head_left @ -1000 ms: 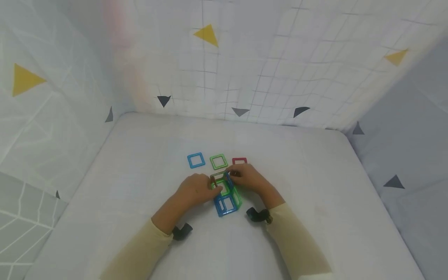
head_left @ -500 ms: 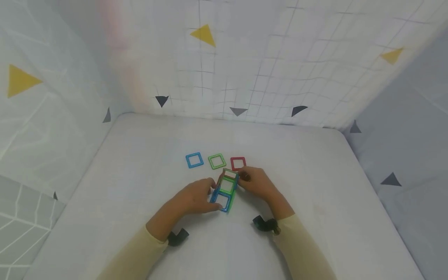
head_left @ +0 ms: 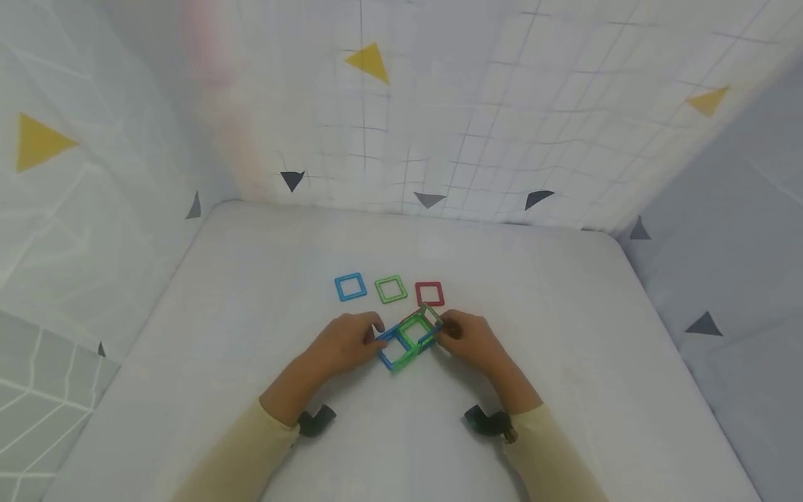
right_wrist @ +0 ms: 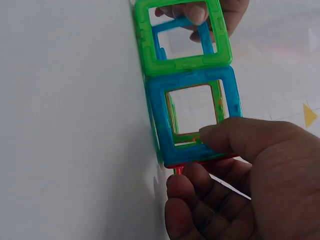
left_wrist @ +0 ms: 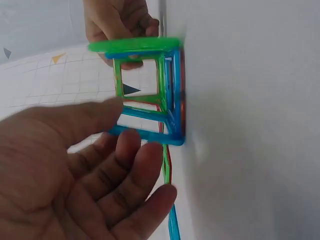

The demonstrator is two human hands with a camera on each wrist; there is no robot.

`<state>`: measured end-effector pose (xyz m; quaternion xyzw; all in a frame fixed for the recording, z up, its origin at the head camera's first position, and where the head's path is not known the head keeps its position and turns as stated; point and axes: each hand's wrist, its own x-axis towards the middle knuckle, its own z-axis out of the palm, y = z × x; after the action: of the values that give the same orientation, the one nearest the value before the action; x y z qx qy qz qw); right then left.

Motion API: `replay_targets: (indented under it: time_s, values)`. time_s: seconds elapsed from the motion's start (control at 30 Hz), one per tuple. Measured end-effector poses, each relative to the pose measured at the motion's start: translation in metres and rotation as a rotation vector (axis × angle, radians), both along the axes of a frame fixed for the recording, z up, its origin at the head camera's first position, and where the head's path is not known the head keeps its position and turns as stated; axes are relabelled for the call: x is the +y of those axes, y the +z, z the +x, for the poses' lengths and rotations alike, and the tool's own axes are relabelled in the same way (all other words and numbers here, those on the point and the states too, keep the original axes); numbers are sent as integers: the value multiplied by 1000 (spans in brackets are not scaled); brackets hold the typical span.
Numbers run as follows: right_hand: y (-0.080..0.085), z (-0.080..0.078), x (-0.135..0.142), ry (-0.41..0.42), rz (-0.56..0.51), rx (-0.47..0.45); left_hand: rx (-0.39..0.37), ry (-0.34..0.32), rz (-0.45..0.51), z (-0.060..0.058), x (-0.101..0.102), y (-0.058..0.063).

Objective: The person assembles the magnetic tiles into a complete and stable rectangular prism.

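A hollow block built of square magnetic tiles (head_left: 408, 337), with blue, green and red frames, lies slantwise between both hands. My left hand (head_left: 346, 343) pinches its blue left end, the thumb on the frame (left_wrist: 150, 135) and the fingers below. At the other end my right hand (head_left: 472, 340) grips the block, with the thumb on a blue tile (right_wrist: 157, 107) and curled fingers under its red lower edge. In the right wrist view a green tile (right_wrist: 187, 64) adjoins that blue one. A green tile (left_wrist: 135, 45) shows nearly edge-on in the left wrist view.
Beyond the block, three loose square tiles lie in a row on the white table (head_left: 282, 265): blue (head_left: 339, 288), green (head_left: 379, 291) and red (head_left: 419, 293). White fabric walls (head_left: 477, 125) stand behind and at both sides.
The block has turned clockwise, its far end swinging right. My left hand has shifted from its far left side to its near left end; my right hand has moved right and nearer.
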<state>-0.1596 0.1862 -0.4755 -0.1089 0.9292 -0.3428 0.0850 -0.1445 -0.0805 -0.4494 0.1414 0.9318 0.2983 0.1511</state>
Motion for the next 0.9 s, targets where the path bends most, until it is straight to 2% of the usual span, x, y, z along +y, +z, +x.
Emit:
replay_targets:
  time_s: [0.13, 0.23, 0.57, 0.7, 0.83, 0.9]
  values:
    - [-1, 11, 5, -3, 5, -36, 60, 48, 7, -2, 1, -1]
    - [-2, 17, 7, 3, -1, -39, 76, 69, 17, -4, 3, -1]
    - [-9, 28, 19, 17, -33, -10, 16, 62, 17, -2, 10, -1]
    - [-12, 28, 22, 40, -74, 7, 94, 110, 1, -6, 4, -5]
    - [-17, 28, 25, 59, -105, 11, 220, 165, -35, -19, -5, -13]
    - [-19, 28, 26, 69, -114, 9, 259, 189, -44, -27, -10, -17]
